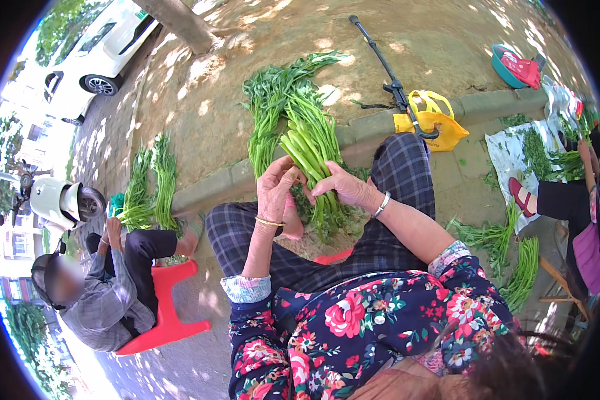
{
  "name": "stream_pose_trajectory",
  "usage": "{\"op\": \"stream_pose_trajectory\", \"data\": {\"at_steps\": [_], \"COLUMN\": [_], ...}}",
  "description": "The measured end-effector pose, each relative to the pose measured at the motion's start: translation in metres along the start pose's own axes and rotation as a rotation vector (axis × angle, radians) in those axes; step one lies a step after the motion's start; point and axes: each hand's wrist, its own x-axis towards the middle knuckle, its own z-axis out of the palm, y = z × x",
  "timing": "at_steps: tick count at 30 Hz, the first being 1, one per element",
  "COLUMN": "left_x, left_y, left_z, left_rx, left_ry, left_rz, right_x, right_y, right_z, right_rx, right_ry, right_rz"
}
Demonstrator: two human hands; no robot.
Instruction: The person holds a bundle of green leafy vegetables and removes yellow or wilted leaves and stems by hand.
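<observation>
A bunch of leafy green stalks (302, 145), which looks like water spinach, is held between my two hands over the gap between my knees. My right hand (342, 184) wraps its right side, the thumb lying across the stalks. At the left edge of the bunch, the fingers of my left hand (279, 182) are bent and pinched against it; what lies between the fingertips is hard to make out. The cut stem ends point away from me, and the leafy ends hang down towards the ground. Beyond my hands, more long-stemmed greens (267, 115) lie in piles across the kerb.
A walking stick (387, 70) and a yellow bag (437, 132) rest by the kerb (360, 132). To the left, a person on a red plastic stool (167, 300) sits near other bundles (165, 180). At right, another person handles greens beside a white sheet (500, 155); a teal basin (505, 70) stands beyond.
</observation>
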Motion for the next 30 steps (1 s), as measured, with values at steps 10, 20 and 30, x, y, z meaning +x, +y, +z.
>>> {"op": "stream_pose_trajectory", "data": {"at_steps": [10,20,30], "left_x": [-0.01,-0.005,-0.012], "left_y": [0.009,-0.018,0.03], "left_z": [0.014,-0.008,0.008], "left_rx": [-0.122,0.123,1.053], "left_ry": [-0.078,-0.167,0.48], "left_rz": [-0.085,-0.116,0.625], "right_x": [-0.004,0.001,0.01], "right_y": [0.001,-0.002,0.017], "right_z": [0.008,0.009,-0.007], "right_rx": [0.079,-0.262,-1.069], "right_ry": [0.035,-0.005,0.418], "right_rz": [-0.015,-0.016,-0.241]}}
